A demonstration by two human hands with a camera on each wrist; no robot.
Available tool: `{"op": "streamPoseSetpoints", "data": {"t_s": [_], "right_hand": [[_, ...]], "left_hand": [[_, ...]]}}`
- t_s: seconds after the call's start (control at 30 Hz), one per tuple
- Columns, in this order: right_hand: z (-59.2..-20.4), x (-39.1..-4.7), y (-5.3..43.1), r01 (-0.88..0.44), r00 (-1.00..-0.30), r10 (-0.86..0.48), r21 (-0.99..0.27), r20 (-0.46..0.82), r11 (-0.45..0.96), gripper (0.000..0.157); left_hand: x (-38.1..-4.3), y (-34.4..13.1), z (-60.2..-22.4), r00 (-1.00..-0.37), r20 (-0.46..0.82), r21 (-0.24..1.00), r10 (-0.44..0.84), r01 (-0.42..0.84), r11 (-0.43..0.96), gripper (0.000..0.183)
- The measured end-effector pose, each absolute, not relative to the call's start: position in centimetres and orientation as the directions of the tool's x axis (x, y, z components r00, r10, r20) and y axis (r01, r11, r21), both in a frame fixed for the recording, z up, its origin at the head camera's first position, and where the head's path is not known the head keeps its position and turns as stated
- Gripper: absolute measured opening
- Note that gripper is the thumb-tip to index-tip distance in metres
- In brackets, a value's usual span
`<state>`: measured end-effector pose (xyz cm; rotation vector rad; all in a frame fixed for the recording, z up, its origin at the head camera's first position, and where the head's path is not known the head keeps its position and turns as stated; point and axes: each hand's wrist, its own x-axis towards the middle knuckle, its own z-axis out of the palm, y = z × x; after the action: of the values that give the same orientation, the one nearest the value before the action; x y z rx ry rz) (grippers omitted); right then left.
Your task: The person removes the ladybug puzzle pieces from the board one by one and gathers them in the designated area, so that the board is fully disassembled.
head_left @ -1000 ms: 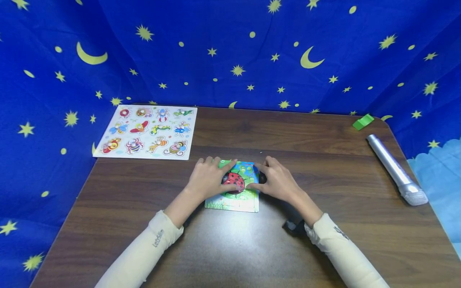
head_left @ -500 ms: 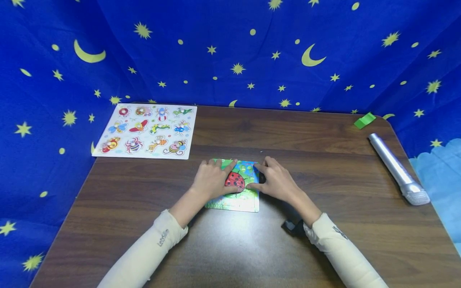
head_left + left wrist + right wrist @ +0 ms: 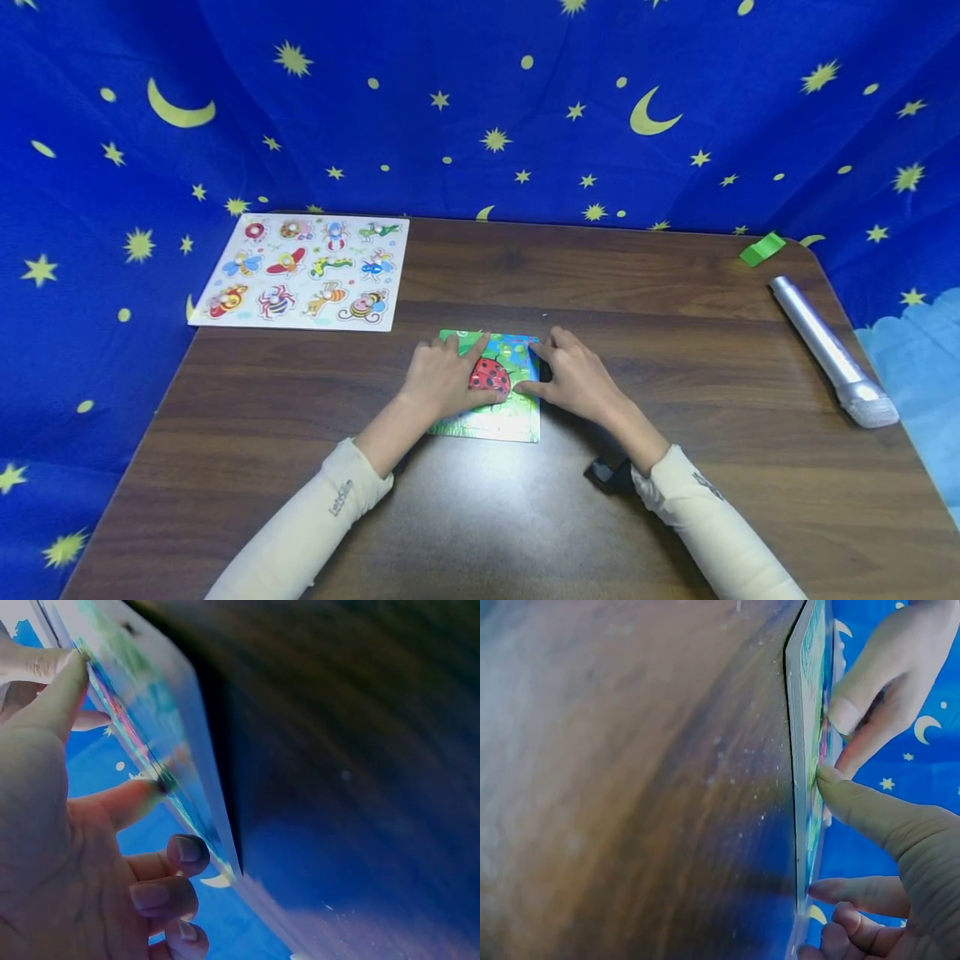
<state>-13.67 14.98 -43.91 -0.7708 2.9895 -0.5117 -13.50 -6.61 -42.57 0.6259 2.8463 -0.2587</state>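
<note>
A small square jigsaw puzzle (image 3: 498, 427) with a ladybug picture (image 3: 490, 375) lies on the table between both hands. My left hand (image 3: 437, 379) covers its left side. The left thumb lies across the lower edge of the ladybug, and the index finger reaches toward the board's top; the other fingers curl at the left edge in the left wrist view. At the board's right side, my right hand (image 3: 577, 375) touches its surface with the thumb tip, while the index finger is at the upper right corner. Part of the puzzle is hidden under the left hand.
A white peg puzzle board (image 3: 296, 321) with insect pieces lies at the back left of the wooden table (image 3: 480, 517). On the right are a silver microphone (image 3: 825, 346) and a small green block (image 3: 762, 249). A starry blue curtain (image 3: 420, 50) hangs behind.
My left hand has shifted slightly right, covering the dark patch that showed at the ladybug's left. The right hand and the puzzle have stayed nearly in place.
</note>
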Motion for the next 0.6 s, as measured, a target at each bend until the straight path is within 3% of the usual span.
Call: {"op": "streamPoseSetpoints", "data": {"t_s": [0.3,0.6], "right_hand": [[-43.8,-13.7,14.76,-0.448,-0.887,-0.459,-0.335,0.051,0.829,0.074],[-43.82,-14.04,14.73,-0.453,-0.885,-0.461,-0.345,0.064,0.822,0.077]], "left_hand": [[-13.61,-6.62,-42.63,-0.893,-0.186,-0.16,0.409,0.438,0.884,0.089],[-13.68,-6.57,-42.71,-0.888,-0.19,-0.139,0.418,0.446,0.884,0.091]]}}
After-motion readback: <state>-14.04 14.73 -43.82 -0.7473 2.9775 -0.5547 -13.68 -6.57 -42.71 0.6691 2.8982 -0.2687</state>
